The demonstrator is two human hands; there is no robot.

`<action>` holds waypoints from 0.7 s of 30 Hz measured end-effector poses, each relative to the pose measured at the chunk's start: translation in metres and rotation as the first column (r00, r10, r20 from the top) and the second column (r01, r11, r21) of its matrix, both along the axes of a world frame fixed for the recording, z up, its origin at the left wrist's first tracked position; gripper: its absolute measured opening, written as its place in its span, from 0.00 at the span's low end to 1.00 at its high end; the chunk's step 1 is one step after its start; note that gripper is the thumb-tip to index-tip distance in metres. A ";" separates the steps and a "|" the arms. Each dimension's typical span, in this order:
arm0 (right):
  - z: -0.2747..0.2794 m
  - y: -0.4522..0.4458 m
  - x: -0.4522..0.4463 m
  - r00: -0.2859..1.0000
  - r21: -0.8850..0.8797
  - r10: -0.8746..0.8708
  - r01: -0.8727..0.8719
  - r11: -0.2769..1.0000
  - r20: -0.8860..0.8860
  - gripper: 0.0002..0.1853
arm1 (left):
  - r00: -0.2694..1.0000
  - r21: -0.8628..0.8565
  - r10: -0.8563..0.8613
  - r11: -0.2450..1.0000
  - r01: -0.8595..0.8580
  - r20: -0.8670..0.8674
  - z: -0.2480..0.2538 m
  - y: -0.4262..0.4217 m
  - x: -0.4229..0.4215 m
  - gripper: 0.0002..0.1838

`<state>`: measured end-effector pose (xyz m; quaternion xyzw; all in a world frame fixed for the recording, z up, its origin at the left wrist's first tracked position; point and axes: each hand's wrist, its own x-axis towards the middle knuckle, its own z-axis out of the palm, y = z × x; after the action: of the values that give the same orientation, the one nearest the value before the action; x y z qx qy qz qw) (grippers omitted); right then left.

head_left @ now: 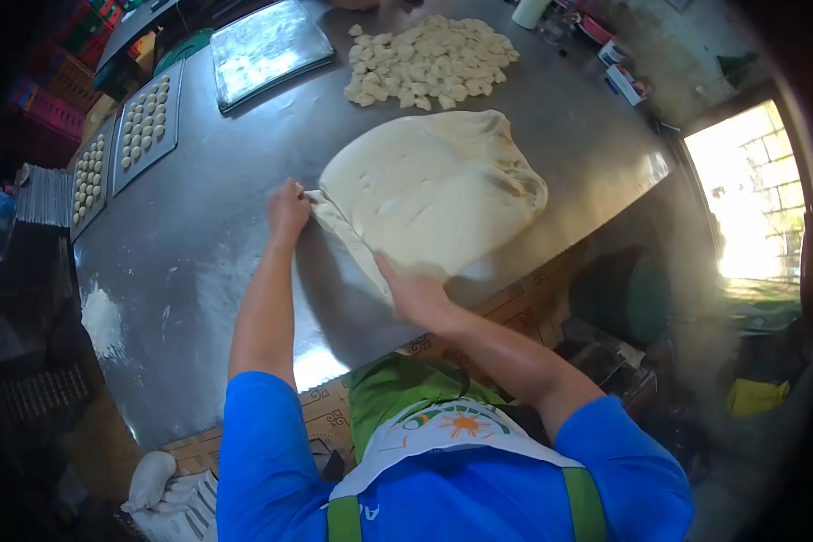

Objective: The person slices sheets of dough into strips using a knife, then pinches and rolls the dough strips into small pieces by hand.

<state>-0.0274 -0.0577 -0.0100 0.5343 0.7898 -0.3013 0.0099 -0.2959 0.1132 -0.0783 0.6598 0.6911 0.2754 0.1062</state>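
Observation:
A large, smooth slab of pale dough [415, 194] lies on the metal table in front of me, folded and wrinkled at its right end. My left hand [289, 213] is closed on a corner of the dough at its left side, pulling out a narrow flap. My right hand [415, 294] presses against the near edge of the dough, thumb up along the edge; its fingers are partly hidden under or behind the dough and slightly blurred. Beyond the slab lies a heap of small dough pieces [432, 61].
Stacked metal sheets [271, 50] lie at the back left. Trays of round dough balls [147, 122] stand along the left side of the table [190, 298]. White flour [102, 321] is spread near the left edge. Small items, including a white box [625, 83], sit at the back right.

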 end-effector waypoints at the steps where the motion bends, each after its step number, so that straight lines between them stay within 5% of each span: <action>1: 0.005 -0.032 0.024 0.998 -0.035 0.037 -0.035 0.999 0.050 0.41 | 0.997 0.013 0.024 1.000 -0.023 -0.070 -0.002 -0.002 0.000 0.10; 9: 0.038 -0.195 0.181 0.965 -0.349 0.138 -0.053 0.936 0.224 0.42 | 0.999 0.037 0.037 0.999 -0.036 -0.026 0.039 -0.059 0.024 0.13; 10: 0.046 -0.188 0.178 0.965 -0.346 0.140 -0.056 0.937 0.223 0.42 | 0.999 0.046 0.033 0.998 -0.033 -0.005 0.039 -0.061 0.026 0.13; 12: 0.066 -0.154 0.158 0.987 -0.127 -0.161 0.158 0.979 -0.017 0.39 | 0.999 0.050 0.027 0.998 -0.029 0.035 0.039 -0.059 0.030 0.14; 16: 0.052 -0.064 0.094 0.988 -0.017 -0.123 0.125 0.992 0.090 0.35 | 0.976 0.083 0.031 0.995 -0.050 0.215 0.038 -0.026 0.041 0.14; 19: 0.023 0.013 0.034 0.992 0.170 -0.116 0.105 0.980 0.055 0.36 | 0.992 0.130 -0.012 0.992 -0.005 0.129 0.005 0.001 0.043 0.12; 21: 0.032 0.078 -0.013 0.992 0.040 -0.101 0.099 0.994 0.081 0.36 | 0.989 0.025 0.019 0.999 -0.023 0.149 0.019 -0.004 0.048 0.12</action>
<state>-0.0406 0.0207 0.0220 0.5852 0.7661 -0.2649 0.0178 -0.2476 0.1095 -0.0596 0.6316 0.6843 0.3341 0.1458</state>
